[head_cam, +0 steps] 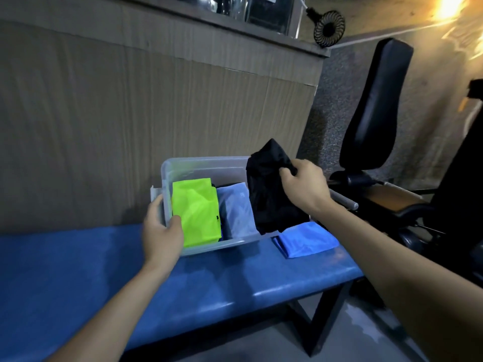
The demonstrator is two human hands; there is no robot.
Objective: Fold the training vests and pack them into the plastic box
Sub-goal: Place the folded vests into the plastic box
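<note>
A clear plastic box (203, 163) stands on the blue bench (104, 270). Inside it lie a folded neon-green vest (198, 212) on the left and a folded pale-blue vest (235, 210) beside it. My left hand (160, 231) grips the box's left wall, thumb inside against the green vest. My right hand (304, 185) holds a black vest (269, 189) by its upper edge; it hangs over the box's right end. A folded bright-blue vest (305, 239) lies on the bench just right of the box.
A cardboard-lined wall (156, 100) rises right behind the bench. Black gym seating (376, 105) and metal bars stand to the right. A small black fan (328, 28) sits on the ledge above. The bench's right end is near the blue vest.
</note>
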